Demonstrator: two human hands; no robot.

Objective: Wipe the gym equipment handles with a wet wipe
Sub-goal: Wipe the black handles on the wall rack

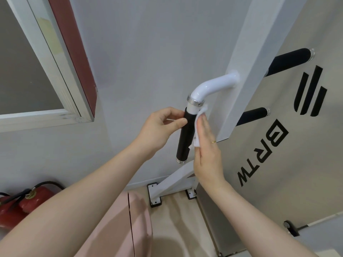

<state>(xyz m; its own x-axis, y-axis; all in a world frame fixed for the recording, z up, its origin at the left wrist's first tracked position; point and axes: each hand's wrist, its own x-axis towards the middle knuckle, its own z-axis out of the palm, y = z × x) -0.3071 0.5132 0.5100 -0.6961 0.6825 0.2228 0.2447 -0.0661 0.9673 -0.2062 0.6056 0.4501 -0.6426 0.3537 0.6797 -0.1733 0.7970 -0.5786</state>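
Pressing white wipe [197, 125] against black handle [185, 138] under flat right-hand fingers [203, 130], left hand [159, 130] pinching opposite side, red fire extinguisher [20, 204] far below-left.

wet wipe [197, 127] mostly hidden behind right hand [207, 151], handle [185, 138] far side unseen; fire extinguisher [16, 206] cut by left edge, partly behind forearm; two far grips half hidden by white post [246, 71]

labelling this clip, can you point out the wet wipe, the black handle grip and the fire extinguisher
wet wipe [197, 134]: head view, white fold beside the right palm.
black handle grip [183, 143]: head view, middle of the foam sleeve.
fire extinguisher [20, 206]: head view, red body at lower left.
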